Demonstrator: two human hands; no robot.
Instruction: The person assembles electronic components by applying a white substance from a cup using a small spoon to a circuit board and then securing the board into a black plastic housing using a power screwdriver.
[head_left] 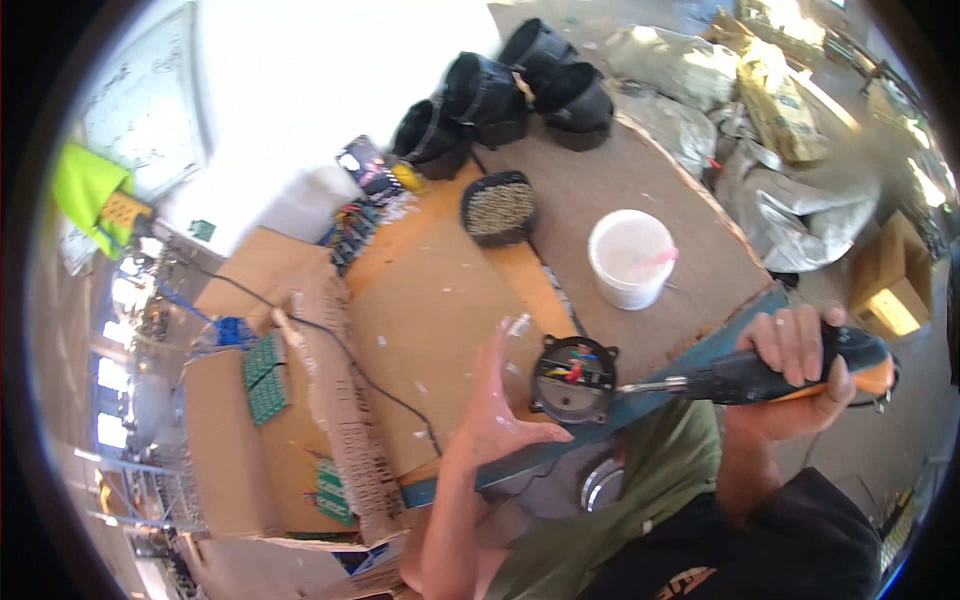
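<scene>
"What are your hands on?"

"My right hand [792,348] is wrapped firmly round one black-and-orange power screwdriver [720,383], its bit just beside the rim of one round black housing [573,385]; my left hand [493,418] is spread wide next to that housing, though I cannot tell whether its blurred fingertips touch anything."

"Where's the housing; what else can you count?"

"At the table's [725,332] near edge; beyond are four black buckets [490,125], one white tub [625,297], one dark tray [490,238] of small pieces; at least three green boards [265,380] in a cardboard box [225,440]."

"Surface and room?"

"Brown sheets [430,310] over a blue edge; pale sacks [800,225] heaped right; one whiteboard [150,110] left."
</scene>
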